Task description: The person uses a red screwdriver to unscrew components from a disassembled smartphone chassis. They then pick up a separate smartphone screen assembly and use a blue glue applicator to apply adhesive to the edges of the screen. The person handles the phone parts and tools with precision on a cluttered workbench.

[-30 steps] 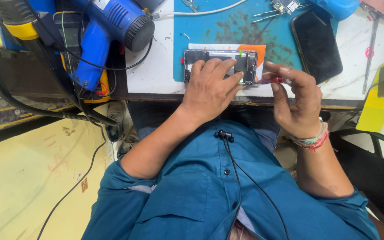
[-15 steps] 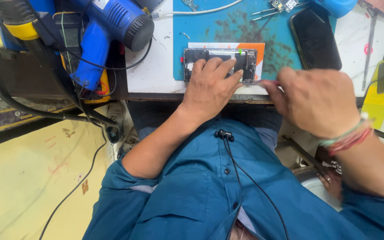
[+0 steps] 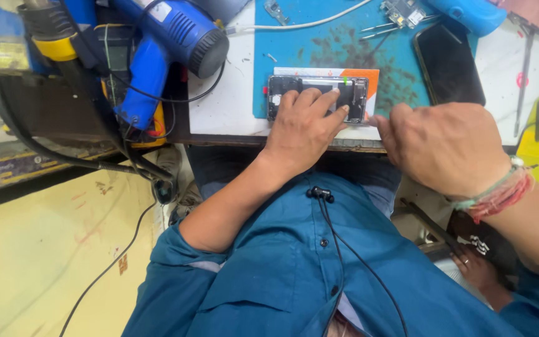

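Observation:
An opened phone [image 3: 355, 93] with its insides showing lies on an orange and white card [image 3: 369, 75] at the near edge of a blue work mat [image 3: 344, 43]. My left hand [image 3: 301, 128] rests flat on the phone, fingers spread over its middle and pressing it down. My right hand [image 3: 444, 146], with threads around the wrist, hovers at the phone's right end with its back to the camera. Its fingers curl under and touch the table edge by the card. Whatever they hold is hidden.
A blue heat gun [image 3: 176, 37] with black cables lies at the back left. A dark phone [image 3: 447, 62] lies face up on the mat's right side, with tweezers [image 3: 382, 28] and a white cable [image 3: 307, 24] behind. A yellow piece [image 3: 534, 143] stands at the right edge.
My right hand has turned over and moved forward, so its back now faces the camera and the small red-tipped thing it held is out of sight. The left hand stays on the phone.

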